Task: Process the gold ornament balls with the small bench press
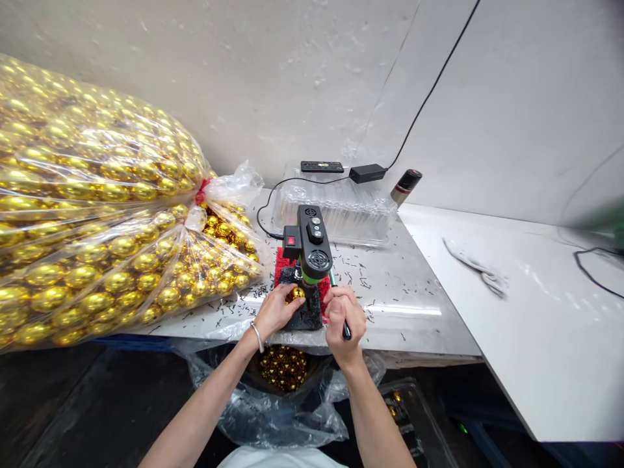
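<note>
A small black bench drill press (pixel 316 240) with a red switch stands on a red mat (pixel 283 260) strewn with dark shavings. My left hand (pixel 277 309), with a bracelet at the wrist, pinches a shiny gold ball (pixel 296 295) on the press's base under its head. Around the black-gripped lever (pixel 346 330) at the press's right side, my right hand (pixel 345 320) is closed. Where the tool meets the ball is hidden from above by the head.
Large clear bags of gold balls (pixel 97 247) fill the left. Behind the press are a clear plastic box (pixel 336 211), a power adapter (pixel 367 173) and a can (pixel 406 186). Below the table edge hangs an open plastic bag (pixel 283 416) holding gold balls. A white table (pixel 536 312) adjoins at right.
</note>
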The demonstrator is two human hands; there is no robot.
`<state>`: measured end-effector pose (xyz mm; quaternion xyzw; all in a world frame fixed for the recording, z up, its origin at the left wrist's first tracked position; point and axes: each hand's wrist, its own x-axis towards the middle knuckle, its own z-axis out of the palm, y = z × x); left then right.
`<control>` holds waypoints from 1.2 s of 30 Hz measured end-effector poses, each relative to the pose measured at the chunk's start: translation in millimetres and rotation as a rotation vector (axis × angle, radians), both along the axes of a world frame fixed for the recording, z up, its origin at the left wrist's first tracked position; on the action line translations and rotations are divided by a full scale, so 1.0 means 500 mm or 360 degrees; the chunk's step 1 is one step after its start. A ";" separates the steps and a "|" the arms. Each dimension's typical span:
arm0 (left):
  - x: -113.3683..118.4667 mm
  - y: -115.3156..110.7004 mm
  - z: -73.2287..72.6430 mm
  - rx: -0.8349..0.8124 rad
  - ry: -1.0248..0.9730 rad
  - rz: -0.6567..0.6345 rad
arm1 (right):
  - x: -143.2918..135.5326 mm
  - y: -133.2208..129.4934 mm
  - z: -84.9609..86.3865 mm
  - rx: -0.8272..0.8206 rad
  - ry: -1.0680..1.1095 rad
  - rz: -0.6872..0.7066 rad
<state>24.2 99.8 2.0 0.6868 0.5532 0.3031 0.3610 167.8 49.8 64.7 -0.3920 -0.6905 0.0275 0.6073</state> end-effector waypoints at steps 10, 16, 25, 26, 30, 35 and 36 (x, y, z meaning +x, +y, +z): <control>-0.003 -0.013 0.016 0.0215 0.0331 -0.0194 | 0.000 0.001 -0.009 0.0002 0.0024 -0.0009; -0.007 -0.011 0.020 0.0092 0.0331 -0.0229 | 0.003 0.000 -0.012 0.0010 0.0018 -0.0002; -0.008 0.006 0.029 0.0049 0.0381 -0.0233 | 0.004 -0.001 -0.010 -0.0002 0.0010 0.0002; -0.010 0.007 0.029 0.0027 0.0354 -0.0232 | 0.004 -0.001 -0.010 -0.0006 0.0007 0.0004; -0.018 0.005 0.024 -0.0020 0.0266 -0.0192 | 0.005 0.000 -0.012 0.0007 0.0004 0.0008; -0.026 0.002 0.013 0.0014 0.0174 -0.0161 | 0.005 0.000 -0.013 0.0009 -0.0007 0.0016; -0.027 0.003 0.013 0.0031 0.0174 -0.0190 | 0.005 0.000 -0.013 0.0008 -0.0010 0.0019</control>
